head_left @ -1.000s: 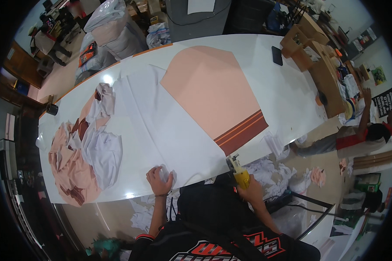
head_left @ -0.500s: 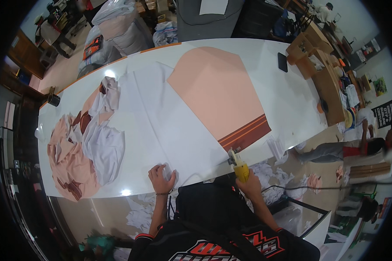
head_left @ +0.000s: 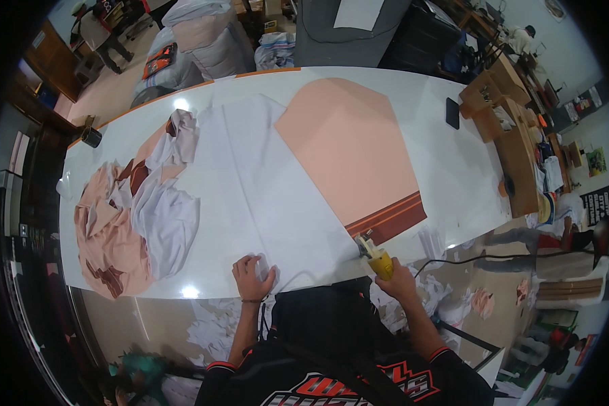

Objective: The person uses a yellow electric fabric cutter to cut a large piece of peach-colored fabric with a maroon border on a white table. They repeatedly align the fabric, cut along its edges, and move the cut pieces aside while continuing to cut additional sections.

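A yellow corded electric fabric cutter (head_left: 379, 262) sits in my right hand (head_left: 398, 281), its fingers wrapped round the body. The metal cutting head is at the table's near edge, by the lower left corner of a peach fabric panel (head_left: 348, 145) with a dark red striped band. My left hand (head_left: 253, 277) lies on the white sheet (head_left: 271, 189) near the table's front edge, fingers spread and holding nothing. This white sheet runs beside and up to the peach panel's left edge. Whether the blade touches the cloth is too small to tell.
Crumpled peach and white fabric (head_left: 111, 233) lies on the left of the white table (head_left: 446, 176). A phone (head_left: 452, 113) and cardboard boxes (head_left: 497, 88) are at the right. The cutter's black cord (head_left: 484, 258) trails rightward. Scraps cover the floor below; several people are around the room.
The whole view has shifted slightly. The cutter's handle has swung a little to the right with my right hand, its head staying by the panel's corner. My left hand stays in place.
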The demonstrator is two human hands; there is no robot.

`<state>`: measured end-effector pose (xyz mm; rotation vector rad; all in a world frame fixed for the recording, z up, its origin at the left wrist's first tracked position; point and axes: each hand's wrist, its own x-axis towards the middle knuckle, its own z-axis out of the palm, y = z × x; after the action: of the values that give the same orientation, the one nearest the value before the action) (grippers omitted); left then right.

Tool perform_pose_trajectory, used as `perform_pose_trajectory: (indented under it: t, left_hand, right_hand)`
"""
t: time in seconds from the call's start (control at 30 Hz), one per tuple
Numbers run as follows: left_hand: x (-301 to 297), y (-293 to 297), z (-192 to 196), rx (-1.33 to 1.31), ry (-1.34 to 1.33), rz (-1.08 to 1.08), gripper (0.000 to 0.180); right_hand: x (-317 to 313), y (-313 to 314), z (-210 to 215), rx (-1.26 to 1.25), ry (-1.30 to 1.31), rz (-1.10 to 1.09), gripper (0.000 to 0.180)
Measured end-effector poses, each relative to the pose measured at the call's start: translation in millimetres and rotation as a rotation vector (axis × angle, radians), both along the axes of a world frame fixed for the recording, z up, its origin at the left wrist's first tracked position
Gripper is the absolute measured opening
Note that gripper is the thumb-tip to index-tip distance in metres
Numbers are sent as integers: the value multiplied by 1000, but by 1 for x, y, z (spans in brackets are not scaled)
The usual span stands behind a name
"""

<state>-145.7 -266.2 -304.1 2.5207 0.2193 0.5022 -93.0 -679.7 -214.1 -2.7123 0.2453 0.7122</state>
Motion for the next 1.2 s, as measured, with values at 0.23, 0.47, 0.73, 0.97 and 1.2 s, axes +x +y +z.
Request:
perform_pose_trajectory:
  t: [0.23,0.47,0.73,0.97,1.2]
  left_hand:
    - [1,-1,3,6,6,21,48]
    - [2,-1,5,-3,5,25,50]
    - [2,0,6,-10,26,29,51]
    - [1,2,4,-27,37,33,52]
    - [2,3,4,-22,19,43,52]
  right_hand:
    - [27,1,-2,2,-20,88,63]
    - [58,20,-2,22,-14,102,61]
    - [108,64,6,26,-10,112,65]
    - [151,99,15,22,-8,123,65]
    - [196,131,10,18,-60,163,63]
